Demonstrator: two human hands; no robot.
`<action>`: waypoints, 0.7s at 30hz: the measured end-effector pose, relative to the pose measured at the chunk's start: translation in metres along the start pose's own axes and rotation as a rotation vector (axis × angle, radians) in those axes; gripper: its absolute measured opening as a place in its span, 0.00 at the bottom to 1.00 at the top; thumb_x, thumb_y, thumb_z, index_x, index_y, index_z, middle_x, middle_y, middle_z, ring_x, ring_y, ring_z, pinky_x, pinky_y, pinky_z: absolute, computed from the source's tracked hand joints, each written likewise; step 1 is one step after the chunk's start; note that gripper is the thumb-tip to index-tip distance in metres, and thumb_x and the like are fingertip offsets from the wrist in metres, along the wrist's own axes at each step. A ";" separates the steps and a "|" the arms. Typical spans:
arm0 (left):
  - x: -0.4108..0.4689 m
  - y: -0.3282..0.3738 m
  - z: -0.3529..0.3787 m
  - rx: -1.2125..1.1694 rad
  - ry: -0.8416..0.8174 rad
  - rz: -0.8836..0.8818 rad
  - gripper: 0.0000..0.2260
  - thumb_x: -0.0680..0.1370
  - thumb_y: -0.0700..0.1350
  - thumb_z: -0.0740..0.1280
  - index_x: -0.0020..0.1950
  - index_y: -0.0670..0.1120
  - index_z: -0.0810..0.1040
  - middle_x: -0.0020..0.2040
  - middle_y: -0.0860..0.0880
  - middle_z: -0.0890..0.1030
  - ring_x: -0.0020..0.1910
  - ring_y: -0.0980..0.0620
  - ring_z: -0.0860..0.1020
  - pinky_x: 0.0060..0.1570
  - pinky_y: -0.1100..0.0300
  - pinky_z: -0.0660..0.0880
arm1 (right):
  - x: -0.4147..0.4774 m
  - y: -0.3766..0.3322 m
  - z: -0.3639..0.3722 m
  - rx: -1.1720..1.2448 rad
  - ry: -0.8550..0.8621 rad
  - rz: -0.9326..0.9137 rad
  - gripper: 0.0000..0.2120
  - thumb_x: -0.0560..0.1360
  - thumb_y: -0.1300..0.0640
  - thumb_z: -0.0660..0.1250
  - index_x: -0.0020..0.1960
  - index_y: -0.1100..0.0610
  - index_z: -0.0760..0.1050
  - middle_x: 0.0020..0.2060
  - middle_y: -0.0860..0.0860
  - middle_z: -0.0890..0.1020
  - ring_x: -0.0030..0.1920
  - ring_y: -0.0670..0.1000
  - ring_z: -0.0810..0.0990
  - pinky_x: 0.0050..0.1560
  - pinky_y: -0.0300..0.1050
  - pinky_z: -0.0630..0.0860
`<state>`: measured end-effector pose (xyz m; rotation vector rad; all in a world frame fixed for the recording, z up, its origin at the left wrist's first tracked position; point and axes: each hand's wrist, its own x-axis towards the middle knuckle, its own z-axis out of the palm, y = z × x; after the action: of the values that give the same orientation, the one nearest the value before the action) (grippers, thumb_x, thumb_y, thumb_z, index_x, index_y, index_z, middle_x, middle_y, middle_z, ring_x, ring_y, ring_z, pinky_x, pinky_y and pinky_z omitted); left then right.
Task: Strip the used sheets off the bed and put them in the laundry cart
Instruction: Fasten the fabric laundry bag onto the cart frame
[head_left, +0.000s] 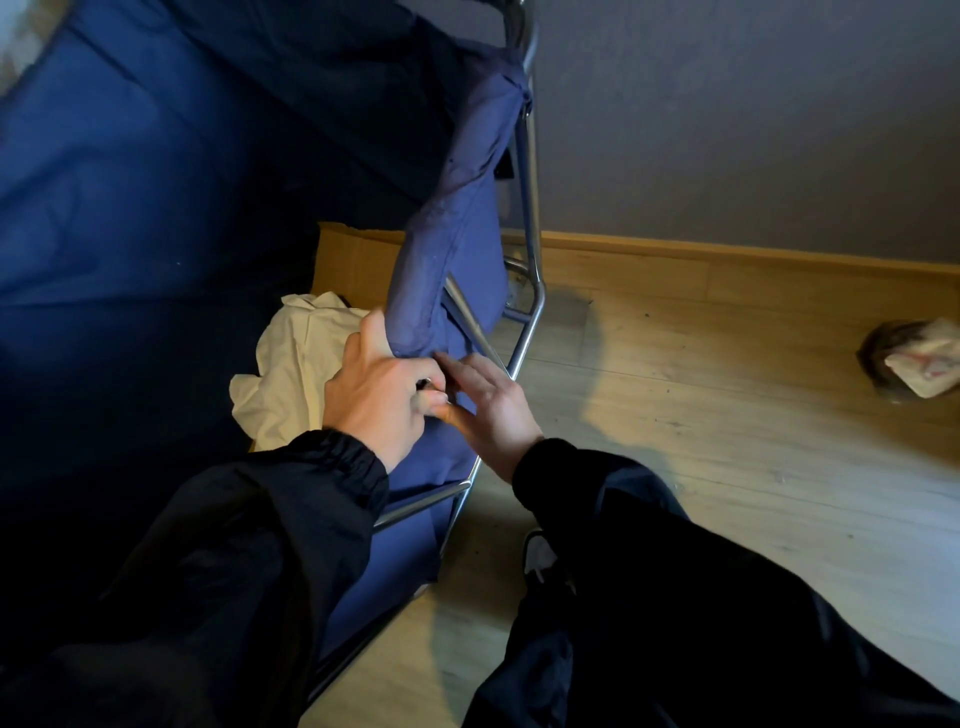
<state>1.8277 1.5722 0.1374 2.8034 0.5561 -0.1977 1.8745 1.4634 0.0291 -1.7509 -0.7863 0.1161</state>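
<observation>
A cart (441, 249) of blue cloth hung on a metal frame (531, 208) is seen from above, and it is taken here as the landmark; a crumpled pale sheet (291, 374) is lying inside the cart, low down against its near side, just beside the rolled rim; a sheet of cardboard (353, 265) is seen in the bottom of the cart, behind the sheet and partly covered by it; the rolled rim of the cart is gripped by the left hand (379, 400), whose fingers are curled round the cloth while the thumb is laid up along the roll; the right hand (498, 410) is held open, its fingers straight and laid against the cart's outer cloth side just beside the frame, with its thumb touching the fingers of the left hand; both arms are covered by black sleeves (291, 519); a wooden floor (675, 415) is spread to the right of the cart, and it is met behind the cart by a wooden skirting (727, 260) and a grey wall (727, 130); a dark bundle (914, 358) with something white on it is lying on the floor well apart from the cart, to its right; what the bundle is cannot be told.
</observation>
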 end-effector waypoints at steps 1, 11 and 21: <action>-0.001 0.000 0.001 -0.007 0.014 0.002 0.04 0.70 0.45 0.75 0.39 0.52 0.82 0.65 0.41 0.65 0.64 0.42 0.63 0.52 0.43 0.74 | -0.005 -0.002 0.002 0.026 0.018 0.062 0.29 0.72 0.48 0.67 0.62 0.69 0.74 0.42 0.59 0.79 0.45 0.50 0.75 0.49 0.41 0.72; 0.001 -0.002 0.003 -0.029 0.028 0.001 0.05 0.70 0.44 0.75 0.40 0.54 0.82 0.64 0.43 0.66 0.60 0.41 0.69 0.49 0.44 0.75 | -0.006 0.003 0.005 -0.054 0.034 0.017 0.18 0.75 0.52 0.65 0.55 0.66 0.78 0.45 0.58 0.80 0.45 0.56 0.79 0.48 0.47 0.75; 0.005 -0.010 0.001 -0.110 -0.001 0.024 0.04 0.70 0.44 0.75 0.40 0.52 0.82 0.63 0.45 0.66 0.61 0.44 0.68 0.54 0.45 0.73 | 0.015 0.006 -0.007 -0.156 -0.060 -0.214 0.23 0.77 0.47 0.61 0.52 0.68 0.78 0.39 0.60 0.78 0.41 0.55 0.73 0.41 0.45 0.69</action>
<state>1.8281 1.5824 0.1328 2.7023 0.5160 -0.1592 1.8921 1.4651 0.0304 -1.8028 -1.0452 -0.0379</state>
